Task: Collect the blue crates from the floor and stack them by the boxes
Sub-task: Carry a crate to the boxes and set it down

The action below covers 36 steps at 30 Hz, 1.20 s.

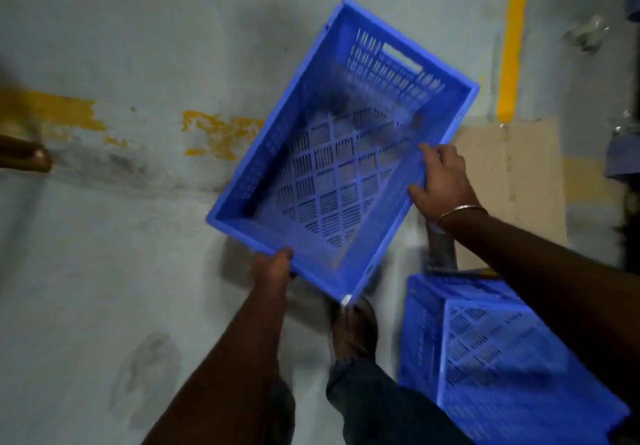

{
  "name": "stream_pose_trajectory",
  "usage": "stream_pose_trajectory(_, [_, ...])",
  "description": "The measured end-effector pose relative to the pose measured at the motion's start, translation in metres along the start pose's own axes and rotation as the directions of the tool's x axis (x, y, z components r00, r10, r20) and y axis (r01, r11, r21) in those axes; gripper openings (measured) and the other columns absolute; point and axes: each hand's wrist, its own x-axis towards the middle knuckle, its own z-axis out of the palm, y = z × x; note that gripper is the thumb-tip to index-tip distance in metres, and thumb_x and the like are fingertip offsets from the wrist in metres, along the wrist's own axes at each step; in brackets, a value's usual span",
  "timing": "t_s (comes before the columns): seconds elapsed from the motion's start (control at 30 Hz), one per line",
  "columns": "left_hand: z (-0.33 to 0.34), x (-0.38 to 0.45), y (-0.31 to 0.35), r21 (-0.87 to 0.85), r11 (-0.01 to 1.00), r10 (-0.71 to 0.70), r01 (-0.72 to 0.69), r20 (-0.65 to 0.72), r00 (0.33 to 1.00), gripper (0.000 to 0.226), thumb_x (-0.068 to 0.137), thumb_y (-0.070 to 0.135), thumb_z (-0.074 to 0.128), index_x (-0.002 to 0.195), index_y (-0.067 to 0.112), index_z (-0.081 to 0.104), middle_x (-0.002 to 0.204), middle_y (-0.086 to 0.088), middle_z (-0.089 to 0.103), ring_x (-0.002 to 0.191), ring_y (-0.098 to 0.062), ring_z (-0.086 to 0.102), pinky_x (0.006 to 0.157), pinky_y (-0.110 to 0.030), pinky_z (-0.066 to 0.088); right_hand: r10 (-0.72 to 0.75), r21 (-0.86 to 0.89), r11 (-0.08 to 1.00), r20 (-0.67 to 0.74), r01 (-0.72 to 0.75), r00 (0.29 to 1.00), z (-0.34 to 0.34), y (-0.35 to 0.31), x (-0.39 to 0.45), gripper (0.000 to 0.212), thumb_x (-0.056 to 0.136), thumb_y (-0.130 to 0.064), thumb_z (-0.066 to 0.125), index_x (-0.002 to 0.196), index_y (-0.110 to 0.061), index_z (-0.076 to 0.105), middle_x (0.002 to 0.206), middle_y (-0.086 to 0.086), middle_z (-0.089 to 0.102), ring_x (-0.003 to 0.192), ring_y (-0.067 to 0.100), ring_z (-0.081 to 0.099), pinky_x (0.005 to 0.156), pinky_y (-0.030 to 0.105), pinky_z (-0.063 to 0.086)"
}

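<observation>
I have the blue crate (pixel 341 153) lifted off the floor (pixel 104 254), tilted, its open top facing the camera, near centre of view. Left hand (pixel 273 266) grips the near short rim at about 7 o'clock on the crate, fingers hidden under the edge. Right hand (pixel 441 181) holds the long rim at about 4 o'clock, fingers curled over the lip; a bangle (pixel 459 212) sits on that wrist. Both grips are clamped on the crate. Judgement: moulded plastic with slotted walls and a lattice base, so likely light and stiff; it should not flex much when carried by two rims. The surface looks smooth, so a one-sided hold could slip or swing. A handle slot (pixel 401 57) is cut in the far short wall at about 1 o'clock; a matching one presumably lies under my left hand, though I cannot see it. Best hold: opposite rims or handle slots. A second blue crate (pixel 485 351) lies at 5 o'clock, low right, blurred. Flat cardboard (pixel 512 174) lies at 3 o'clock on the floor.
</observation>
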Motion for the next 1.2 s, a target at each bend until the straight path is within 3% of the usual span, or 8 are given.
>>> stream_pose_trajectory(0.1, [-0.067, 0.017, 0.019, 0.276, 0.959, 0.106, -0.067, -0.129, 0.986, 0.055, 0.063, 0.027, 0.078, 0.112, 0.006, 0.070, 0.104, -0.019, 0.074, 0.094, -0.033, 0.073, 0.084, -0.054, 0.061, 0.073, -0.044, 0.996, -0.115, -0.078, 0.991, -0.010, -0.004, 0.022, 0.094, 0.072, -0.033, 0.067, 0.151, -0.016, 0.020, 0.154, 0.021, 0.020, 0.138, 0.041, 0.027, 0.108, 0.049, 0.031])
stream_pose_trajectory(0.2, [-0.124, 0.026, 0.035, 0.441, 0.888, 0.233, -0.129, -0.189, 0.954, 0.030, 0.076, 0.034, 0.073, 0.099, 0.015, 0.069, 0.094, -0.013, 0.075, 0.082, -0.032, 0.072, 0.080, -0.052, 0.061, 0.188, 0.032, 0.981, 0.059, -0.191, 0.980, 0.004, -0.001, 0.042, 0.106, 0.066, -0.041, 0.074, 0.152, -0.015, 0.017, 0.149, 0.025, 0.031, 0.139, 0.040, 0.030, 0.107, 0.039, 0.032])
stream_pose_trajectory(0.3, [-0.165, 0.025, 0.043, 0.516, 0.843, 0.307, -0.153, -0.228, 0.924, 0.018, 0.083, 0.031, 0.070, 0.088, 0.014, 0.065, 0.086, -0.012, 0.073, 0.078, -0.032, 0.069, 0.080, -0.047, 0.058, 0.234, 0.081, 0.959, 0.309, -0.271, 0.922, 0.026, -0.012, 0.042, 0.060, 0.073, -0.032, 0.073, 0.124, -0.006, 0.055, 0.106, 0.016, 0.060, 0.107, 0.036, 0.059, 0.073, 0.028, 0.036])
stream_pose_trajectory(0.37, [-0.187, 0.024, 0.044, 0.517, 0.845, 0.299, -0.137, -0.244, 0.922, 0.017, 0.078, 0.029, 0.068, 0.086, 0.014, 0.066, 0.085, -0.012, 0.072, 0.082, -0.034, 0.069, 0.082, -0.046, 0.057, 0.237, 0.064, 0.960, 0.337, -0.273, 0.911, 0.037, -0.016, 0.032, 0.031, 0.077, -0.017, 0.067, 0.107, -0.007, 0.067, 0.106, 0.020, 0.068, 0.099, 0.038, 0.063, 0.075, 0.033, 0.046])
stream_pose_trajectory(0.5, [-0.243, -0.003, 0.050, 0.525, 0.843, 0.308, -0.118, -0.292, 0.906, 0.045, 0.070, 0.045, 0.059, 0.104, 0.016, 0.068, 0.097, -0.016, 0.073, 0.091, -0.037, 0.070, 0.088, -0.049, 0.058, 0.184, 0.054, 0.976, 0.324, -0.213, 0.928, 0.024, -0.046, -0.015, 0.026, 0.080, -0.016, 0.062, 0.105, -0.009, 0.061, 0.109, 0.023, 0.066, 0.100, 0.039, 0.063, 0.080, 0.039, 0.048])
stream_pose_trajectory(0.7, [-0.347, -0.147, 0.045, 0.322, 0.939, 0.240, -0.123, -0.354, 0.904, 0.047, 0.068, 0.058, 0.064, 0.093, 0.020, 0.068, 0.097, -0.016, 0.074, 0.091, -0.038, 0.071, 0.088, -0.059, 0.057, 0.017, 0.082, 0.996, 0.322, -0.045, 0.947, -0.096, -0.133, -0.100, 0.029, 0.087, -0.013, 0.058, 0.113, -0.002, 0.052, 0.117, 0.027, 0.059, 0.106, 0.042, 0.058, 0.079, 0.039, 0.043])
stream_pose_trajectory(0.83, [-0.420, -0.295, 0.016, 0.024, 0.988, 0.151, -0.150, -0.284, 0.947, 0.036, 0.074, 0.036, 0.079, 0.101, 0.013, 0.074, 0.103, -0.023, 0.076, 0.097, -0.045, 0.072, 0.091, -0.069, 0.053, -0.156, 0.161, 0.981, 0.305, 0.111, 0.940, -0.220, -0.188, -0.191, 0.031, 0.085, -0.017, 0.063, 0.112, -0.010, 0.051, 0.104, 0.025, 0.063, 0.097, 0.042, 0.062, 0.071, 0.038, 0.040])
stream_pose_trajectory(1.2, [-0.552, -0.640, -0.153, -0.410, 0.823, 0.167, -0.392, -0.485, 0.858, 0.036, 0.087, 0.020, 0.075, 0.118, 0.008, 0.063, 0.113, -0.026, 0.072, 0.095, -0.044, 0.073, 0.081, -0.062, 0.060, -0.504, 0.238, 0.856, 0.187, 0.459, 0.843, -0.358, -0.315, -0.459, 0.024, 0.086, -0.028, 0.067, 0.102, -0.011, 0.060, 0.100, 0.021, 0.068, 0.094, 0.039, 0.064, 0.072, 0.037, 0.041])
